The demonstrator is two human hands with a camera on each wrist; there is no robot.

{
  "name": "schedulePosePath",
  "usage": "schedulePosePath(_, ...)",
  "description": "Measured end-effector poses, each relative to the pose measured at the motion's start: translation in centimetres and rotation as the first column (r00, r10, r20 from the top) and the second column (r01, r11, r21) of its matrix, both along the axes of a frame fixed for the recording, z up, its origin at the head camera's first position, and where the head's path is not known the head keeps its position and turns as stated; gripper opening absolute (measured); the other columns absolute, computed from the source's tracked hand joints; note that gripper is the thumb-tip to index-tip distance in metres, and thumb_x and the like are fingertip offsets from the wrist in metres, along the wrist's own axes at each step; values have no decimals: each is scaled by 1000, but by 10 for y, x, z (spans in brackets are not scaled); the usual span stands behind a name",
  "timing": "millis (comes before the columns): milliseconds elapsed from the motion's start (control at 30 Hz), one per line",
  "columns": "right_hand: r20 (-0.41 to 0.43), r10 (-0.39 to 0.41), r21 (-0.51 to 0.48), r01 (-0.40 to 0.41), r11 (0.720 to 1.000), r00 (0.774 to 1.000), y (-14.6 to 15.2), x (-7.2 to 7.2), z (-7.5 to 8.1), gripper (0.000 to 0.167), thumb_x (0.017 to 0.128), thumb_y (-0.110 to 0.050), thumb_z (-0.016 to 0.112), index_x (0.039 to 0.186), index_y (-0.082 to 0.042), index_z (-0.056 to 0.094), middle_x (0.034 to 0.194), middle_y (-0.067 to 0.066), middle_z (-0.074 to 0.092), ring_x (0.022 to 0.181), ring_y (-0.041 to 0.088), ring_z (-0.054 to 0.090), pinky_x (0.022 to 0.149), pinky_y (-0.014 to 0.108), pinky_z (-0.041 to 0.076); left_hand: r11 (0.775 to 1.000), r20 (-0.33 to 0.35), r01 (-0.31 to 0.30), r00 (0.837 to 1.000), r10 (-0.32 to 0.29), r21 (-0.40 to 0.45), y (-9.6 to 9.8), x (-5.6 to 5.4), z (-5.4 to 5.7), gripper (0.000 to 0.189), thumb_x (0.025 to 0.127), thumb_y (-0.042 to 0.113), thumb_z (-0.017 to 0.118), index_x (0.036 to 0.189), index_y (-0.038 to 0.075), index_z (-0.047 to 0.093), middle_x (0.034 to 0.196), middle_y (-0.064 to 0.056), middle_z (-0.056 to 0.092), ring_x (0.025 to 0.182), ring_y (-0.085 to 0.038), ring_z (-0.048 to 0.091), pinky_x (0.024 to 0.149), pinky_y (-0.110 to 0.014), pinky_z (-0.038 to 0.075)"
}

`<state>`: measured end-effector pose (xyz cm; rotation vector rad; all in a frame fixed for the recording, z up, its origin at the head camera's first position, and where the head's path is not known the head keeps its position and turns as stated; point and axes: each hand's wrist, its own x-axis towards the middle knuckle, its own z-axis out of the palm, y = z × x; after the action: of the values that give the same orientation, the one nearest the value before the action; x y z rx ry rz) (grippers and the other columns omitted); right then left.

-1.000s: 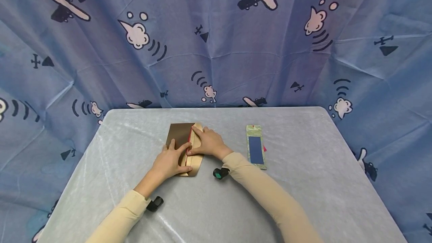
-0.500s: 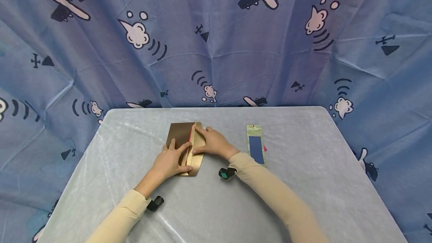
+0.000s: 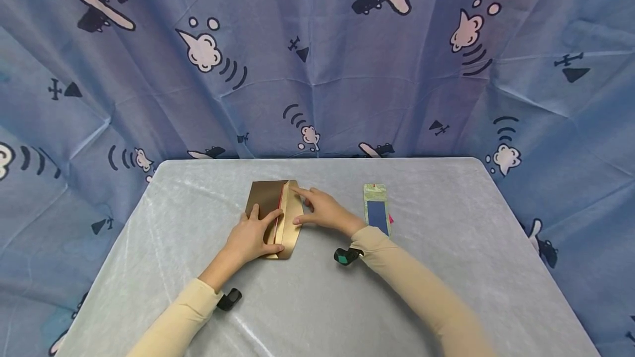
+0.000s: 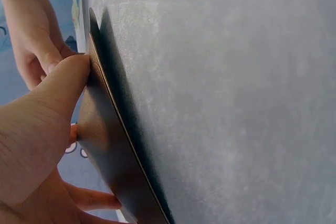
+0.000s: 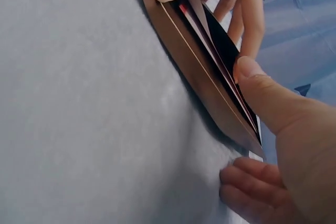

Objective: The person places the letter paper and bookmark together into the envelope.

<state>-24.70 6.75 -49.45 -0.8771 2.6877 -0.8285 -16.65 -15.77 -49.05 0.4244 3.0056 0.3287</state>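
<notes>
A shiny gold-brown envelope (image 3: 265, 194) lies on the table, its lighter flap (image 3: 292, 208) folded out to the right. A thin red-edged insert (image 5: 185, 11) shows inside the opening in the right wrist view. My left hand (image 3: 249, 239) rests spread on the envelope, its thumb and index finger at the opening's edge; in the left wrist view this thumb (image 4: 68, 80) lies along the edge. My right hand (image 3: 327, 211) is over the flap's right side, thumb and index finger stretched out and apart, other fingers curled under.
To the right lies a narrow green card-like piece (image 3: 374, 193) with a blue panel and a bit of pink at its side, partly covered by the right sleeve. A grey cloth covers the table (image 3: 436, 208); a blue airplane-print curtain (image 3: 337, 98) hangs behind.
My right hand has slid right across the flap, from the opening to the flap's outer side, with its thumb drawn back. My left hand has stayed in place on the envelope.
</notes>
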Motion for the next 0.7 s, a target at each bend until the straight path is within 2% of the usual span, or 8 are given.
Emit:
schedulePosePath(233,16,19,-89,-17,996,1000,20,2,-1,85,81,-39,80,152,-17,41,109,11,62,96,20,61,89,35,52,1000,2,-8,1000,8,9,0,-2,-1,89,73,60,79,149,30,45,148,-41,37,125,-64,46,76,-62,55)
schedulePosePath(433,-14,-18,-107,16,994,1000,41,6,-5,79,81,-39,80,149,-19,45,114,10,62,96,19,61,87,36,52,1000,6,-12,1000,12,10,1,-3,-1,88,73,61,79,148,32,45,148,-41,37,126,-63,45,76,-62,55)
schedulePosePath(700,-19,-106,-117,103,988,994,74,11,-4,75,82,-38,79,148,-21,47,119,11,61,101,23,62,88,41,52,1000,-8,-10,1000,10,22,0,-2,-2,87,72,59,80,147,30,47,146,-42,38,124,-65,46,74,-62,55)
